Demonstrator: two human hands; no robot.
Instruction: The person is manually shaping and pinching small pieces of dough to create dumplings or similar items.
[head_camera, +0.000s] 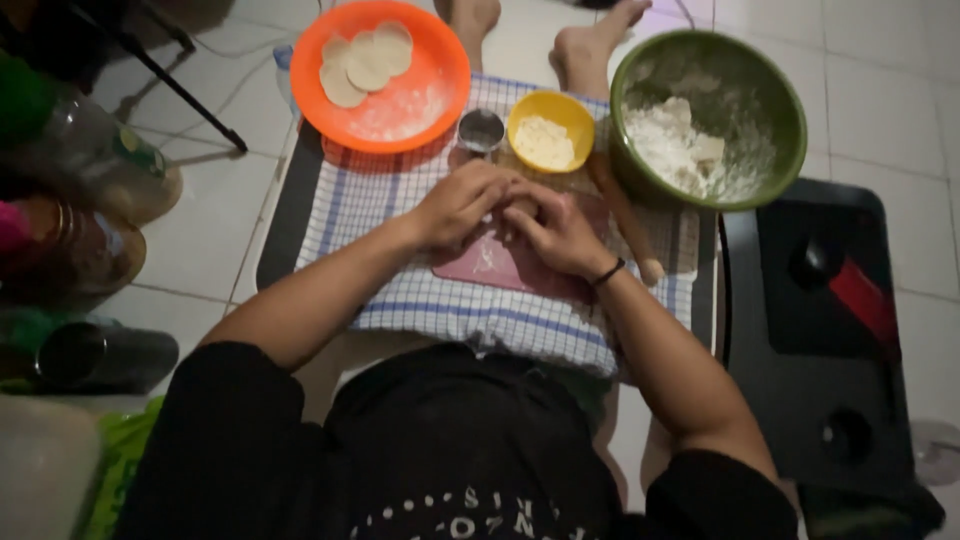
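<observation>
Done: three dough rounds (366, 62) on orange plate (440, 90) | In hand: left hand (458, 203), right hand (553, 228) curled together, contents hidden, grip unclear | Left: flour mass in green bowl (780, 90)

The orange plate (440, 70) looks like smooth plastic, dusted matt with flour; the green bowl (780, 90) and small yellow bowl (575, 108) look like glossy plastic; the round cutter (481, 130) seems dull metal; the rolling pin (625, 215) looks like bare wood; the checked cloth (400, 200) is woven and matt; the pink board (500, 265) looks smooth; the floor tiles (880, 60) shine faintly.
</observation>
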